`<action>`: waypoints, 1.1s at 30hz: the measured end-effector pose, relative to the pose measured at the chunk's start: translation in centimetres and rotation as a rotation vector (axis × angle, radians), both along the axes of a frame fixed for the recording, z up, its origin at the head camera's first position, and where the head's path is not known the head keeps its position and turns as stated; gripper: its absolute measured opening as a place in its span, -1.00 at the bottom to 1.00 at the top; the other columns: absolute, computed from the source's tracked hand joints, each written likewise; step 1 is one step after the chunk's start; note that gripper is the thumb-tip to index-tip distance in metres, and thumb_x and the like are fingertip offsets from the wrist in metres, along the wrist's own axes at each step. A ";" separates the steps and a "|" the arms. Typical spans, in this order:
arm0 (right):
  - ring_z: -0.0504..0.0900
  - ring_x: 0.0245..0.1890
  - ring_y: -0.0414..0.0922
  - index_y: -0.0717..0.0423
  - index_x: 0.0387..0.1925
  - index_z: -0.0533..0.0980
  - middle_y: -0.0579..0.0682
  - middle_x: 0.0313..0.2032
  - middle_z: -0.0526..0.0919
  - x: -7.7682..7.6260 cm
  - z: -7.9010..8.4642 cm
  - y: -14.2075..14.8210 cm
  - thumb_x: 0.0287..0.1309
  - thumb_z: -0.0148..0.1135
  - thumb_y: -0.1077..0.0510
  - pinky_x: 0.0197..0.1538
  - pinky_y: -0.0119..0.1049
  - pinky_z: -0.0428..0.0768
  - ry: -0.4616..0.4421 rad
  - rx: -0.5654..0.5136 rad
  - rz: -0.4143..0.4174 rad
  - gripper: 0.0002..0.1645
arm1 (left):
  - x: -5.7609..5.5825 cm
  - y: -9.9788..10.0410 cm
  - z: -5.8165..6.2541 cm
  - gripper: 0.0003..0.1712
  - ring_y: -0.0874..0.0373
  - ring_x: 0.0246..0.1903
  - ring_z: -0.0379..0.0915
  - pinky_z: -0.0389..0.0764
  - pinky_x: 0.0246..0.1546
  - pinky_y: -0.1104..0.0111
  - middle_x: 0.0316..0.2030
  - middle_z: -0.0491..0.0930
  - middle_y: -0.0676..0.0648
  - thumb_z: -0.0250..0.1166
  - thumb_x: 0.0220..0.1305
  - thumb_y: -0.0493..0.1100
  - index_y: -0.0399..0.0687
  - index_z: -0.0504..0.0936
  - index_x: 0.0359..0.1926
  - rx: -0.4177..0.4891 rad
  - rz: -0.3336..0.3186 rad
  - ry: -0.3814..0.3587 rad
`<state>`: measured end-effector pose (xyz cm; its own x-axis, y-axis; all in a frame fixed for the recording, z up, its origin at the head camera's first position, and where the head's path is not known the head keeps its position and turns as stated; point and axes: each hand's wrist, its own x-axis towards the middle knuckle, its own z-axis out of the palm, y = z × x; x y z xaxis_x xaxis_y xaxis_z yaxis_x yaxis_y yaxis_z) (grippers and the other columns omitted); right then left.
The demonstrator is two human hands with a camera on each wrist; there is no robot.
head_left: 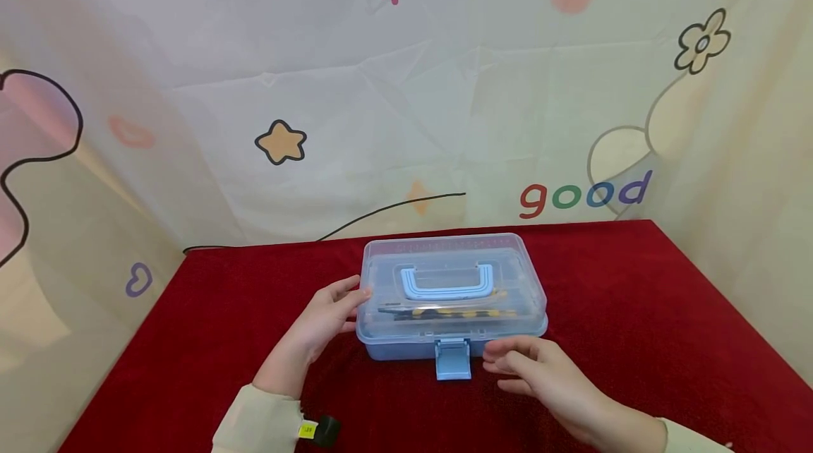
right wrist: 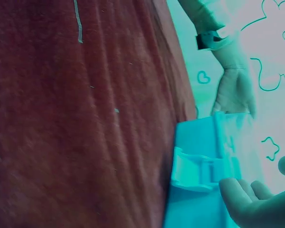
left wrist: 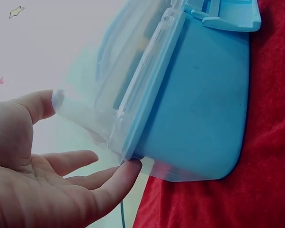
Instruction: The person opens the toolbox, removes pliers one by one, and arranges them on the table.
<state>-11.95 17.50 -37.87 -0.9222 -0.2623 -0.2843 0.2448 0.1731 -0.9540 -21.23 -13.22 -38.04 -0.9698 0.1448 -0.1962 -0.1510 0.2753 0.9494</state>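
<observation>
a clear-lidded blue box [head_left: 452, 326] sits on a red-covered bench [head_left: 216, 326], front latch [head_left: 453, 363] hanging undone. the left hand [head_left: 329, 312], fingers loosely extended, touches its side; the right hand [head_left: 535, 370], fingers relaxed and holding nothing, hovers beside the latch. lifted unlatched by its handle [head_left: 447, 293], it might spill.

A dark-red velvety tablecloth [head_left: 635, 312] lies beneath; at its far edge hangs a pale fabric backdrop [head_left: 470, 121], printed with a black-outlined orange star [head_left: 280, 142] left and multicoloured lettering "good" [head_left: 589, 195] right.
</observation>
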 end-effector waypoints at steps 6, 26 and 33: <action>0.59 0.06 0.03 0.41 0.20 0.32 0.29 0.13 0.49 0.0 1.7 0.6 0.34 -0.03 0.11 0.05 -0.19 0.61 0.057 0.022 0.017 -0.47 | 0.4 0.2 0.2 -0.25 -0.09 0.12 0.43 0.56 0.06 0.09 0.26 0.36 -0.22 0.16 0.29 0.09 -0.08 0.18 0.39 -0.039 -0.011 0.043; 0.55 0.01 -0.42 0.20 0.18 0.40 0.21 0.11 0.54 -2.1 2.6 2.6 0.18 0.21 0.22 -0.07 -0.60 0.55 0.696 0.227 -0.154 -0.48 | 1.0 0.9 -0.1 -0.22 -0.11 0.39 0.08 0.25 0.31 -0.03 0.41 0.14 -0.10 0.18 0.28 0.05 0.06 0.07 0.44 -0.098 0.022 0.257; 0.53 0.07 -0.28 0.25 0.21 0.35 0.21 0.15 0.48 -4.2 1.7 3.3 0.11 0.26 0.27 0.00 -0.69 0.45 0.823 0.275 -0.226 -0.40 | 1.0 0.9 -1.3 -0.06 -0.16 0.42 -0.03 0.10 0.36 -0.07 0.45 0.02 -0.18 0.28 0.18 -0.01 -0.04 -0.02 0.46 -0.090 -0.038 0.333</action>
<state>-16.19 20.84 -36.20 -0.8830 -0.0697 0.4642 -0.4427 0.4520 -0.7744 -20.23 -12.33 -39.31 -0.9771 0.1785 0.1163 0.1748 0.3601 0.9164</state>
